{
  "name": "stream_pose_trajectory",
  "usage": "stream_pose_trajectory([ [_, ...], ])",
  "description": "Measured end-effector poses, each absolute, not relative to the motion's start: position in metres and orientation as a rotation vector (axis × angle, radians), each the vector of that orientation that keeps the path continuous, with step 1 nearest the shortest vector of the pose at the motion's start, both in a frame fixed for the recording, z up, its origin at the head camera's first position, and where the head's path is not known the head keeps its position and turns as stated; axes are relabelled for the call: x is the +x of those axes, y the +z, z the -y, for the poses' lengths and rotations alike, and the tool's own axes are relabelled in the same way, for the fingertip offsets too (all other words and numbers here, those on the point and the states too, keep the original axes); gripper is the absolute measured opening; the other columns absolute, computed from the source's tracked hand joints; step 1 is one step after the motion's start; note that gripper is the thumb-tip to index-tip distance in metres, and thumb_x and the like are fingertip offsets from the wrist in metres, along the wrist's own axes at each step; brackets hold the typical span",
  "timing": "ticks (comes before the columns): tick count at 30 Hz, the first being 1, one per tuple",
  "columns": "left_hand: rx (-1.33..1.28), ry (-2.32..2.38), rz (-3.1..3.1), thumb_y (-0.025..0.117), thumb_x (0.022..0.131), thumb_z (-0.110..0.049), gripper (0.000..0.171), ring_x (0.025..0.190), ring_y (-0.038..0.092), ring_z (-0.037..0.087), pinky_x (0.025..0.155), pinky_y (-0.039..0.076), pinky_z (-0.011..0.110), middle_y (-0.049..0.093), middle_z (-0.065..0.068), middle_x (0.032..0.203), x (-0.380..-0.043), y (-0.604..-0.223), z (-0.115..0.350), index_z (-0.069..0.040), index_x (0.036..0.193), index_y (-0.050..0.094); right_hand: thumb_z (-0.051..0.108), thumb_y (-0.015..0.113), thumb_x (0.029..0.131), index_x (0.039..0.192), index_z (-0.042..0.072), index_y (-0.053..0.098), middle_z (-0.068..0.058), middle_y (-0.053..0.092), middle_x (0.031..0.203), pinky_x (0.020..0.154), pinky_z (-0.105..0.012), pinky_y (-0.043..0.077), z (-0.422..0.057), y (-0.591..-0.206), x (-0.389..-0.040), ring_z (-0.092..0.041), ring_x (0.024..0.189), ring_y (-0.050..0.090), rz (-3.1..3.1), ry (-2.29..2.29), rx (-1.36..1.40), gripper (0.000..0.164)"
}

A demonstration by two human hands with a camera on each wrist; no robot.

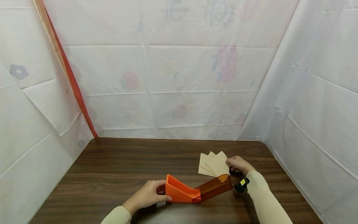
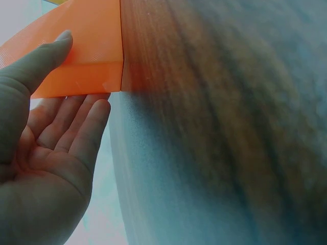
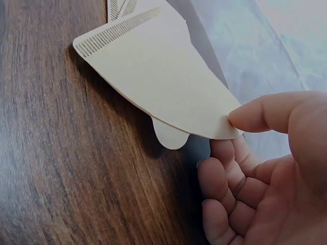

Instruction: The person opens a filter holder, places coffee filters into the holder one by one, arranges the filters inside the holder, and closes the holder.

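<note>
With thumb on one side and fingers on another, my left hand (image 1: pixel 148 195) grips the end of an orange filter holder (image 1: pixel 179 192) on the table. Its translucent brown lid (image 1: pixel 214 187) is swung open toward the right. Beyond the lid, my right hand (image 1: pixel 240 164) pinches the corner of a cream paper coffee filter (image 3: pixel 153 71) between thumb and index finger. That filter has a crimped edge, and a rounded tab shows beneath it in the right wrist view. Other coffee filters (image 1: pixel 203 165) fan out to its left, partly covered by it.
Dark wood-grain table (image 1: pixel 126 161) lies under everything. White printed sheets (image 1: pixel 167 77) hang behind and at both sides, with a red strip (image 1: pixel 74 84) at the left corner. A black wrist device (image 1: pixel 241 185) sits by the right sleeve.
</note>
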State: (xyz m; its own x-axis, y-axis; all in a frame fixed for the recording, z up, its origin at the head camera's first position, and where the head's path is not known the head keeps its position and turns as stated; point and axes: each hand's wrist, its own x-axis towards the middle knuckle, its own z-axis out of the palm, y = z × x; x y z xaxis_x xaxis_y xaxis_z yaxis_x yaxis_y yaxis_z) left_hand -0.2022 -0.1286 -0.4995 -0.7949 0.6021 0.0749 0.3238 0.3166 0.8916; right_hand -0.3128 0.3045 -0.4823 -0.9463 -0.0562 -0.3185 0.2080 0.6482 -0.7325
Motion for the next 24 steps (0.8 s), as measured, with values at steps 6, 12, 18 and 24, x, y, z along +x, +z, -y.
stream_pose_trajectory([
  [6,0.836,1.470,-2.319,0.078,0.089,-0.029,0.031,0.098,0.068,0.009,0.084,0.055,0.025,0.071,-0.010,0.106,-0.201,-0.500,0.129,-0.017,0.116,0.068,0.025,0.057,0.098,0.116,-0.006,0.066,-0.012,0.062,0.101,0.071,-0.034,0.050,-0.306,-0.484,-0.312,-0.023,0.084,0.060,-2.547,-1.232,0.111,0.038],
  [12,0.844,1.479,-2.321,0.079,0.089,-0.028,0.029,0.098,0.068,0.009,0.084,0.055,0.026,0.071,-0.009,0.105,-0.200,-0.499,0.129,-0.017,0.114,0.068,0.026,0.059,0.096,0.106,-0.003,0.067,-0.009,0.062,0.093,0.071,-0.034,0.050,-0.308,-0.483,-0.309,-0.021,0.081,0.060,-2.529,-1.277,0.113,0.032],
  [18,0.844,1.485,-2.312,0.079,0.089,-0.029,0.030,0.099,0.068,0.010,0.084,0.055,0.026,0.071,-0.009,0.106,-0.201,-0.500,0.128,-0.017,0.115,0.068,0.024,0.060,0.097,0.092,0.001,0.067,-0.005,0.059,0.084,0.068,-0.033,0.050,-0.313,-0.482,-0.306,-0.019,0.077,0.057,-2.467,-1.373,0.039,0.024],
  [24,0.834,1.476,-2.316,0.079,0.089,-0.030,0.031,0.099,0.068,0.009,0.084,0.055,0.024,0.071,-0.010,0.106,-0.202,-0.501,0.129,-0.017,0.115,0.068,0.022,0.058,0.101,0.091,0.002,0.064,-0.003,0.057,0.081,0.068,-0.029,0.051,-0.317,-0.480,-0.306,-0.017,0.076,0.056,-2.343,-1.506,-0.105,0.023],
])
